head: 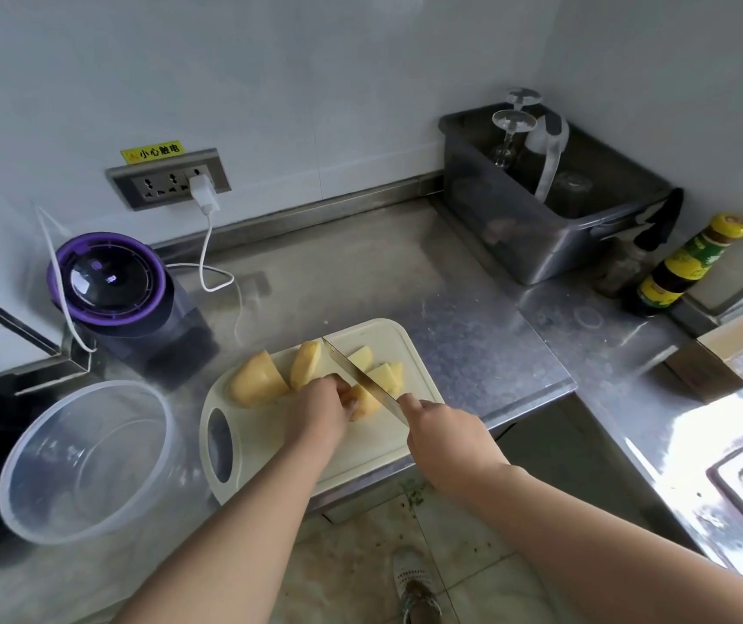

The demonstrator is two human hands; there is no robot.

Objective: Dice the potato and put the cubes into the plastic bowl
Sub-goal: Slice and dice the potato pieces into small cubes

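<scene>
A potato piece on the cutting board is pinched by the left hand's curled fingers; the knife is gripped by the right hand.

The left hand and right hand were bare, like both forearms to the frame's edge. At six o'clock, a foot wore a white perforated shoe.
</scene>
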